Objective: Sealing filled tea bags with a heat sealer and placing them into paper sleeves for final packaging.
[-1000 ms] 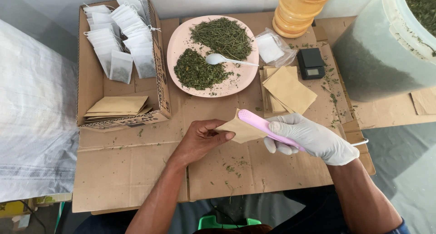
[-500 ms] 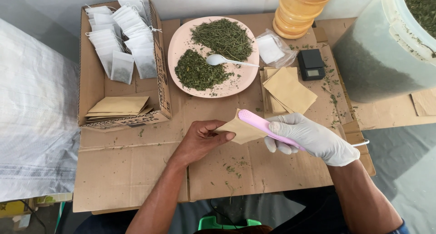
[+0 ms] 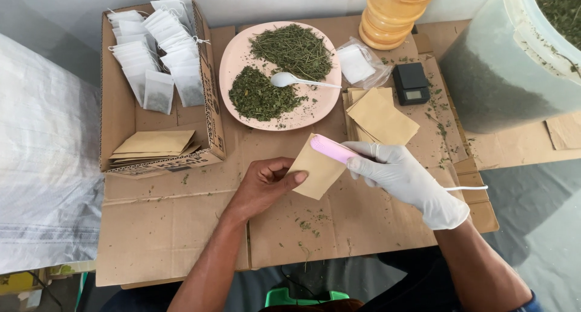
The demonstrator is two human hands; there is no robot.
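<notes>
Two hands at work just below the pink plate (image 3: 233, 58) of dried herbs: bare left hand (image 3: 263, 185) pinching a kraft paper pouch (image 3: 315, 170) by its edge, gloved right hand (image 3: 402, 179) clenched around a pink corded sealer (image 3: 331, 148) touching the pouch's top.

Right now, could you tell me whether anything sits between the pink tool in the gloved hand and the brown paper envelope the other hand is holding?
Nothing visible does. The left hand pinches the brown envelope by its edge, and the pink tool in the gloved right hand already lies across the envelope's upper corner; whether it presses on the paper cannot be told.
</notes>
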